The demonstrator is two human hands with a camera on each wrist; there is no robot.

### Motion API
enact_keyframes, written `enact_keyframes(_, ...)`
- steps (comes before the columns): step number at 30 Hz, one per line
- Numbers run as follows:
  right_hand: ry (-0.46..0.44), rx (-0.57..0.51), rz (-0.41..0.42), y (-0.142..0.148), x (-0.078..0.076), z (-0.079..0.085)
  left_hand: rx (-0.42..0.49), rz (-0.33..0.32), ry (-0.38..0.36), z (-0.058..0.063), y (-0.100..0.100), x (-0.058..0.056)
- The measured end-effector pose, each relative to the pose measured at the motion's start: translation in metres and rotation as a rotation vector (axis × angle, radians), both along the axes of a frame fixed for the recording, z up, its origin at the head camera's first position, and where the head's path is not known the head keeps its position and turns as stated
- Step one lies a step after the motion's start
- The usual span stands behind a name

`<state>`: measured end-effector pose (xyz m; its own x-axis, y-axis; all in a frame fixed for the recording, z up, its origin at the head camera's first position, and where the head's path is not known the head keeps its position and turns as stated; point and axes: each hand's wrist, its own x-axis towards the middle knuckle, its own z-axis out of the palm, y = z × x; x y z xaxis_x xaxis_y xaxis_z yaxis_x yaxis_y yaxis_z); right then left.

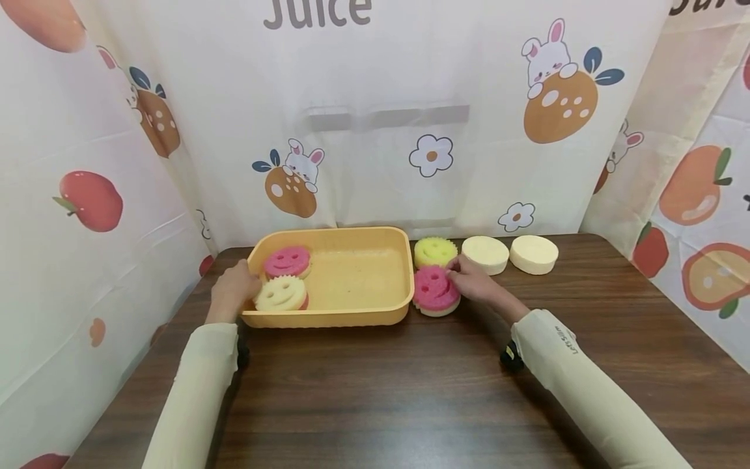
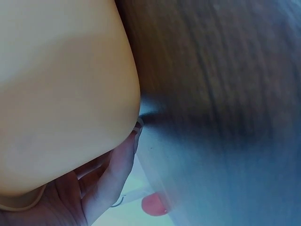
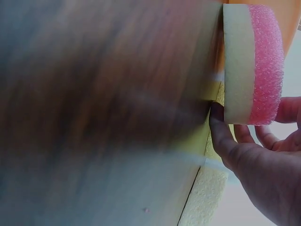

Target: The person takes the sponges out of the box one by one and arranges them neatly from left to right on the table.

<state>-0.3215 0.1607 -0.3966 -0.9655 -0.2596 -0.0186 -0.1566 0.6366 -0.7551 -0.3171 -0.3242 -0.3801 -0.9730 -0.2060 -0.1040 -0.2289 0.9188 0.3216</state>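
My left hand [image 1: 233,290] grips the left end of a yellow-orange rectangular tray [image 1: 346,317]. In the left wrist view its fingers [image 2: 120,165] lie along the tray's outer wall [image 2: 70,94]. Inside the tray, at its left, are a pink smiley sponge [image 1: 287,260] and a cream smiley sponge [image 1: 281,294] with a pink underside. Just right of the tray, my right hand [image 1: 477,283] pinches a pink smiley sponge [image 1: 436,293] with a cream lower layer. The right wrist view shows that sponge [image 3: 265,70] between thumb and fingers.
Behind the pinched sponge sits a yellow smiley sponge [image 1: 435,251]. To its right are two round cream sponges, a nearer one [image 1: 485,254] and a farther one [image 1: 534,254]. A printed cloth [image 1: 381,169] hangs behind the brown wooden table [image 1: 375,391].
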Motion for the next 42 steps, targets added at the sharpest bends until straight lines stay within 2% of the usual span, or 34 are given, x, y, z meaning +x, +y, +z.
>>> enact_keyframes(23,-0.013,0.019,0.012,0.0004,0.0009,-0.0001,0.014,-0.007,0.004,-0.0009,-0.0003,0.0011)
enact_keyframes(35,-0.024,0.03,0.016,0.0052,0.0007,0.0012,0.002,-0.002,0.001,-0.0027,-0.0002,-0.0019)
enact_keyframes(42,-0.031,0.01,0.005,0.0064,-0.0007,0.0044,0.0,-0.003,0.006,-0.0025,0.0,-0.0006)
